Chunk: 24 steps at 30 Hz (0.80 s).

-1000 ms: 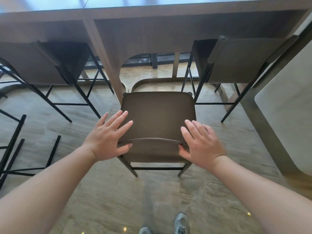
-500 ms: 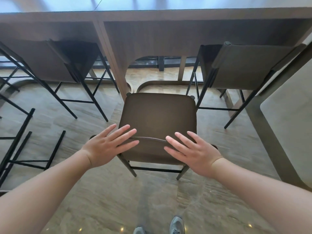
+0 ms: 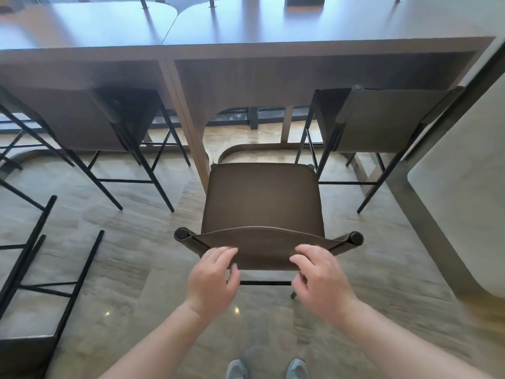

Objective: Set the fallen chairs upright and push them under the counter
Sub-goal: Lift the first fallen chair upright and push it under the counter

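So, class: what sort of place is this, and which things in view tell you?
Probably a café or shared seating area: a long high counter by windows, matching tall bar chairs tucked under it, and a polished stone-look floor.

Daylight enters from beyond the counter (image 3: pixel 246 26), whose glossy top carries a bluish glare. Its underside sits in deep shadow. Small light spots glint on the floor (image 3: pixel 136 269) nearest the camera. Straight lines bow at the edges; the lower right corner is smeared.
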Motion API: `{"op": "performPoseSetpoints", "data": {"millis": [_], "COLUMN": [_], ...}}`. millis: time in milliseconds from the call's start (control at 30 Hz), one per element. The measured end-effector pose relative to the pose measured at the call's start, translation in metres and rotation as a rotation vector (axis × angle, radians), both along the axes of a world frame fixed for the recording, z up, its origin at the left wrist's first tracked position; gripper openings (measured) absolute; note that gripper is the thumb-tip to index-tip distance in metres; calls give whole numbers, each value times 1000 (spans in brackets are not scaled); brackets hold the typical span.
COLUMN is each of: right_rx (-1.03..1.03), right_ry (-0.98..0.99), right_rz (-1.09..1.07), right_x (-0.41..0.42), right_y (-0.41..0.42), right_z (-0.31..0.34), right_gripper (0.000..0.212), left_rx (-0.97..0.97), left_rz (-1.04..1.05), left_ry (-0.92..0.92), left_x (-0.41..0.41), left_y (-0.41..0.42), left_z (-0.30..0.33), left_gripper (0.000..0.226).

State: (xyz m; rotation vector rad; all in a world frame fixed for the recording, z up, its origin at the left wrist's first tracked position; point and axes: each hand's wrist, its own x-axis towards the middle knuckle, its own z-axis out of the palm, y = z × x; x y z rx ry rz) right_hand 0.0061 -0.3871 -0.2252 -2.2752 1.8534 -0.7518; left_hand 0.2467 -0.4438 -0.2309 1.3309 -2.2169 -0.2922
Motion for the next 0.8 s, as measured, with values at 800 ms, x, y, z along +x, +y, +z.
{"op": "performPoseSetpoints", "data": {"millis": [800], "right_rx": [213], "right_ry": [-45], "right_rz": [-747], "right_x": [3], "right_y": [-1], "right_z": [-8], "right_gripper": [100], "left_rx": [-200], "left_rz": [70], "left_ry": [-403], "left_x": [69], "left_y": [-19], "left_z": [-25], "left_gripper": [102]}}
